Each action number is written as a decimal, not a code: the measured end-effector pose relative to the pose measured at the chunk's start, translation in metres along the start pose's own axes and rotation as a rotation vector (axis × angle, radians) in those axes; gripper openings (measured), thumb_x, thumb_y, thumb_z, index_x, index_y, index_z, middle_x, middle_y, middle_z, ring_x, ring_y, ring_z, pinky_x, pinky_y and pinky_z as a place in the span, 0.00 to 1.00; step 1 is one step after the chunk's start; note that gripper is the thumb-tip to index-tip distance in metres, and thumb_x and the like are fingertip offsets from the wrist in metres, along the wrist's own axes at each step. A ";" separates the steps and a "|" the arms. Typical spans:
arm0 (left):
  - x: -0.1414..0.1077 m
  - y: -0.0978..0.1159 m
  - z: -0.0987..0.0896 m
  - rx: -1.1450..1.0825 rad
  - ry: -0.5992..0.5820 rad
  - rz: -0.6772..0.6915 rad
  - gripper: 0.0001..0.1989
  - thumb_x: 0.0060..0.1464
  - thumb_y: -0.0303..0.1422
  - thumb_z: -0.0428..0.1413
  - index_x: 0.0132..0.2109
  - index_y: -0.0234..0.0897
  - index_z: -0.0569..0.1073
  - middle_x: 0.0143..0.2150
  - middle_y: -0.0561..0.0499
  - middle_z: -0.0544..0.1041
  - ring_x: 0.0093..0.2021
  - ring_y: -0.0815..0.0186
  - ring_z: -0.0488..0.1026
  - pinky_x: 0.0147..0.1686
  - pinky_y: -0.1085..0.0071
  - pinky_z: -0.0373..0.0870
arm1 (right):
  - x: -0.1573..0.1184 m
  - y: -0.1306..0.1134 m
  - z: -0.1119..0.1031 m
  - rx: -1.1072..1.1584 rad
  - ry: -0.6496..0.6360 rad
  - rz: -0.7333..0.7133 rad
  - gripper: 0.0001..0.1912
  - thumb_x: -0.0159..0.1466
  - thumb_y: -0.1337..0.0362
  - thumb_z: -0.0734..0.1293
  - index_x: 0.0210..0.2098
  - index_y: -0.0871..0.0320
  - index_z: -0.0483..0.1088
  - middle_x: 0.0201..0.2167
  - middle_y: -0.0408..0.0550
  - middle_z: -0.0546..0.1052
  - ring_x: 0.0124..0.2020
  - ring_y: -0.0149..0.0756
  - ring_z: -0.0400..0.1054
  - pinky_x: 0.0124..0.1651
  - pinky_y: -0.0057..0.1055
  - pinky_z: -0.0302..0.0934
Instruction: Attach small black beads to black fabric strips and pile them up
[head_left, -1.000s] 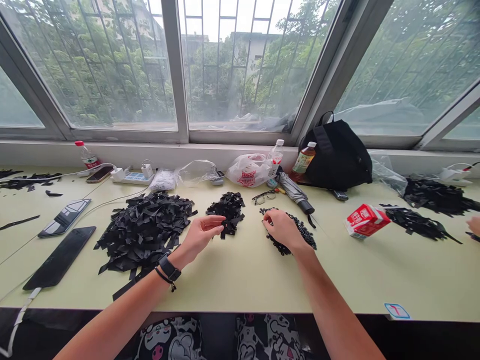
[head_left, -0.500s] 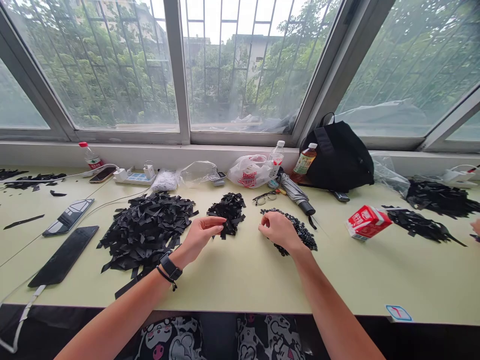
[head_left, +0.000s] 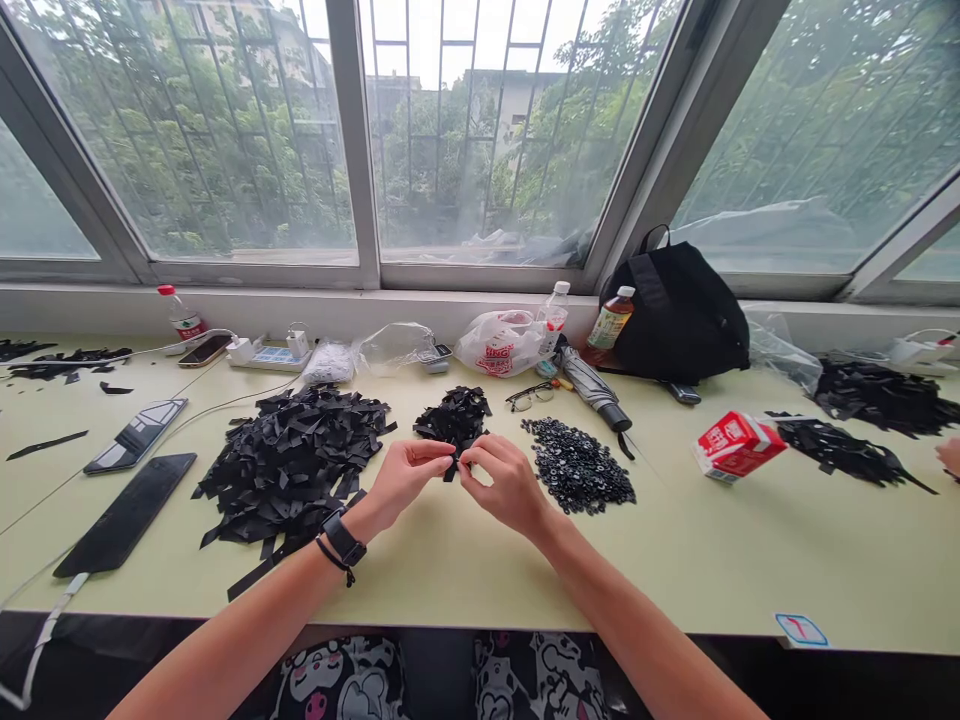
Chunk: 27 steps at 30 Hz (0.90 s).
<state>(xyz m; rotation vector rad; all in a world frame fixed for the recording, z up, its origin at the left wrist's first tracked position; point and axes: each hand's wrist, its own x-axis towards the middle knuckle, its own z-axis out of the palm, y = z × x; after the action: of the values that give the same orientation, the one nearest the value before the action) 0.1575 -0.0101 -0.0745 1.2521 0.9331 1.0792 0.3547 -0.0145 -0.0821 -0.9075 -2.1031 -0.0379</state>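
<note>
My left hand (head_left: 411,478) and my right hand (head_left: 504,484) meet at the front edge of a small heap of black strips (head_left: 454,417). Their fingertips pinch a small black strip (head_left: 450,468), partly hidden by my fingers. A black band and a black cord circle my left wrist. To the left lies a large heap of cut black strips (head_left: 289,462). To the right of my right hand is a spread of small black rings (head_left: 577,466), not touching it.
A pale green table (head_left: 660,560) runs beneath the windows. Along the back stand bottles, bags, a black backpack (head_left: 679,315), glasses (head_left: 531,397) and an umbrella (head_left: 592,387). Black strips and a red-and-white carton (head_left: 739,447) lie right; a co-worker's hand (head_left: 949,456) enters there.
My right hand has left the black rings and moved left to meet my left hand at the small strip heap. Both hands now pinch a strip together.
</note>
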 end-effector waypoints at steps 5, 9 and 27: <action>0.001 -0.004 -0.001 -0.033 -0.018 0.001 0.18 0.48 0.40 0.71 0.43 0.34 0.85 0.41 0.41 0.85 0.37 0.61 0.78 0.42 0.66 0.73 | -0.004 0.004 0.002 -0.098 -0.044 -0.079 0.09 0.69 0.71 0.64 0.36 0.57 0.76 0.33 0.50 0.77 0.35 0.39 0.69 0.42 0.37 0.62; 0.002 -0.005 -0.005 -0.075 -0.033 -0.015 0.18 0.47 0.39 0.72 0.43 0.33 0.85 0.40 0.42 0.85 0.37 0.63 0.77 0.40 0.68 0.72 | -0.005 0.005 0.005 0.026 0.000 -0.020 0.09 0.71 0.68 0.65 0.39 0.54 0.78 0.33 0.48 0.78 0.34 0.37 0.69 0.41 0.35 0.63; 0.002 -0.003 -0.007 -0.213 -0.067 -0.096 0.19 0.48 0.34 0.72 0.48 0.37 0.83 0.42 0.45 0.83 0.41 0.65 0.78 0.43 0.70 0.70 | -0.017 0.095 -0.078 -0.392 -0.219 0.787 0.09 0.62 0.58 0.68 0.29 0.55 0.78 0.26 0.48 0.79 0.29 0.39 0.71 0.30 0.31 0.52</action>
<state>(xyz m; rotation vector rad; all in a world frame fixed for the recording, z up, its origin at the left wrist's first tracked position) 0.1517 -0.0059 -0.0779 1.0518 0.7977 1.0257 0.4732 0.0200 -0.0682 -1.9978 -1.8126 0.0638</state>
